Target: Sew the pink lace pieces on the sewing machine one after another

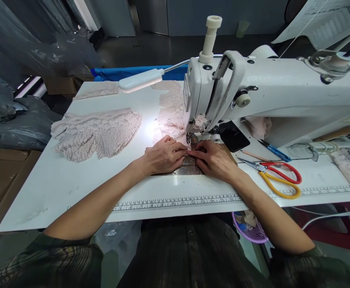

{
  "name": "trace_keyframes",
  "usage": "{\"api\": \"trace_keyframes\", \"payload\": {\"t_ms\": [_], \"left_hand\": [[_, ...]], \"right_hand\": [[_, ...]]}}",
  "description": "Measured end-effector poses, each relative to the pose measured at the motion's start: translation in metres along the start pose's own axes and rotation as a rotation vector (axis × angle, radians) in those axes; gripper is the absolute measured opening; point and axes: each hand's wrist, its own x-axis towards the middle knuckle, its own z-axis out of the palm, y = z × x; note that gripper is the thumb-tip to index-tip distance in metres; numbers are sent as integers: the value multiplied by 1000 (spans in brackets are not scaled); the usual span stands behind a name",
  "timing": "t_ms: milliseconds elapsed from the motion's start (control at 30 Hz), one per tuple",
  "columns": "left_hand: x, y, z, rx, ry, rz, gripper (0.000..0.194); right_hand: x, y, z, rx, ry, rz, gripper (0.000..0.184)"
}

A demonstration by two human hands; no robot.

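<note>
A white sewing machine (271, 84) stands on the table, and pale pink lace fabric (171, 112) runs from beneath its needle area toward the back. My left hand (167, 155) rests just left of the presser foot (191, 139), its fingers closed on the lace's near edge. From the other side my right hand (212, 158) pinches the same edge close in front of the foot, thumb and forefinger together. Both sets of fingertips almost meet over the metal needle plate (188, 167). The fabric between the fingertips is mostly hidden.
More lace pieces (98, 132) lie at the left of the table. Scissors with red and yellow handles (280, 180), blue-handled snips (274, 150) and a black phone (233, 136) lie on the right. A lit lamp (141, 80) hangs over the fabric. A printed ruler (175, 203) edges the front.
</note>
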Motion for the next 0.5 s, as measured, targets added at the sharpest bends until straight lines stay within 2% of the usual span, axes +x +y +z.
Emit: {"api": "trace_keyframes", "payload": {"t_ms": [233,500], "left_hand": [[1,-5,-3,-9,-93,-39,29],[2,-10,-3,-33,-128,-60,32]], "right_hand": [[5,-2,-1,-63,-50,41,36],[12,-8,-7,-103,-137,96,38]]}}
